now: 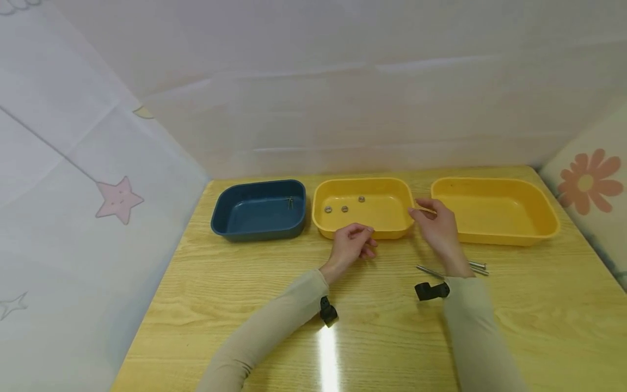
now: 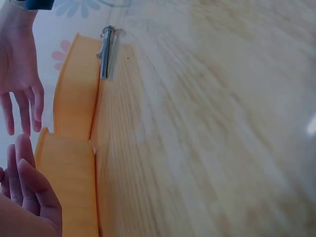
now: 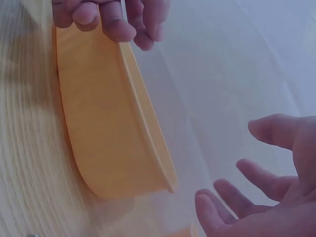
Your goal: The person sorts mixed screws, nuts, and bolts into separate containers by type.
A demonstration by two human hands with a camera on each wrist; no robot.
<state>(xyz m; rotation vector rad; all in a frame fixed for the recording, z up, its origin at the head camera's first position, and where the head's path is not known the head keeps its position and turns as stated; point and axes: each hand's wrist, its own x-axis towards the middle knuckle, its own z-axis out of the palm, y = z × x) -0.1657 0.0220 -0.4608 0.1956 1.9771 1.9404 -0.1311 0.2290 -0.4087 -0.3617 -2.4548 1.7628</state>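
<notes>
My left hand [image 1: 349,246] is at the front rim of the middle yellow tray [image 1: 338,233]. Its fingers look relaxed, and nothing shows between them; whether they touch the rim is unclear. Three metal nuts [image 1: 345,209] lie in that tray. Over the gap between the middle tray and the right yellow tray [image 1: 509,239] is my right hand [image 1: 438,226]. In the right wrist view that right hand [image 3: 276,182] has its thumb and fingers spread apart, holding nothing. Several long metal bolts [image 1: 477,267] lie on the table by the right wrist, partly hidden beneath it.
To the left stands a dark blue tray [image 1: 259,237] with a few small brass-coloured pieces [image 1: 290,203] inside. All three trays line the back of the wooden table [image 1: 382,337]. White patterned sheets [image 1: 343,125] hang behind and at the sides.
</notes>
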